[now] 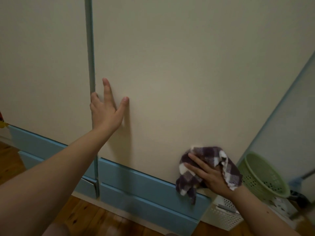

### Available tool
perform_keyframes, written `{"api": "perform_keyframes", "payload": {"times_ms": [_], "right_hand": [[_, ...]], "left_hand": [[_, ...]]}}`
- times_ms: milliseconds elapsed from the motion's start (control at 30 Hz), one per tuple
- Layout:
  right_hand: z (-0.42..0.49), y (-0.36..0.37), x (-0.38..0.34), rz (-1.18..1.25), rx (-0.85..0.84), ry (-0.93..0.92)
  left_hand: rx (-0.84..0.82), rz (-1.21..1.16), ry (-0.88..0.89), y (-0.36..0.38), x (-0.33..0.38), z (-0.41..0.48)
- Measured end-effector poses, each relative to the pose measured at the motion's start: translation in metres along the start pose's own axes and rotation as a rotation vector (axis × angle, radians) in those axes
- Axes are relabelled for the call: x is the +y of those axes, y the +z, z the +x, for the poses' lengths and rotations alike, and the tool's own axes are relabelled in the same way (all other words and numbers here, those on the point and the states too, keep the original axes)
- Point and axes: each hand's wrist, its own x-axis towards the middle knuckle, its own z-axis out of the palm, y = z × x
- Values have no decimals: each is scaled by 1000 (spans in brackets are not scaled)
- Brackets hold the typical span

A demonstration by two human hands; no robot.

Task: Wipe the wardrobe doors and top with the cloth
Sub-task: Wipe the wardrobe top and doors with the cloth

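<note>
The door-wiping step is judged to be in hand. The cloth (202,153) is pressed against the lower corner of the wardrobe door (179,74), at about 4 o'clock in the view, just above the blue drawer fronts (144,181). It is held there by the right hand (210,178). The grip is not closed: the fingers are laid out straight on the fabric, while a loose fold is draped over the back of the hand. The left hand (107,113), at about 9 o'clock, is spread flat on the same door beside the teal edge strip (90,48). Its grip is open and nothing is held, and the panel seems to be steadied by it.

Most of the door lies above the cloth, toward 12 o'clock, so a long upward or sideways stroke under steady flat pressure is called for next. The top is not seen.

The door is a smooth, matt cream panel, flat and without handles. The cloth is a soft woven check in purple and white, crumpled and limp. The drawer fronts are glossy painted boards. A green perforated plastic basket (262,171) is seen at 4 o'clock, a white latticed basket (221,215) at 5 o'clock, and a wooden floor (85,217) at 7 o'clock.
</note>
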Motion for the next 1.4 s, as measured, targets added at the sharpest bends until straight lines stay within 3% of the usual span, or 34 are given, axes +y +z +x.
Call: {"api": "perform_keyframes", "payload": {"times_ms": [167, 233, 333, 500, 633, 833, 967, 1200, 1400], "right_hand": [[96, -83, 20, -313, 471, 184], [122, -107, 30, -470, 533, 311], [139, -105, 22, -501, 538, 469], [130, -42, -18, -336, 407, 287], [87, 22, -39, 72, 350, 172], [-1, 58, -50, 244, 206, 306], [-32, 53, -42, 103, 250, 363], [17, -31, 6, -461, 454, 445], [74, -92, 35, -595, 643, 542]], "left_hand": [[23, -4, -2, -1, 1, 0], [17, -4, -6, -4, 0, 0], [2, -16, -12, -7, -1, 0], [25, -3, -3, -7, 1, -1], [4, 44, 6, -8, -3, -1], [-10, 69, 21, -8, -3, 0], [-8, 71, 18, -7, -3, 0], [5, 53, 18, -7, 0, -1], [12, 21, 16, -7, -1, 1]]}}
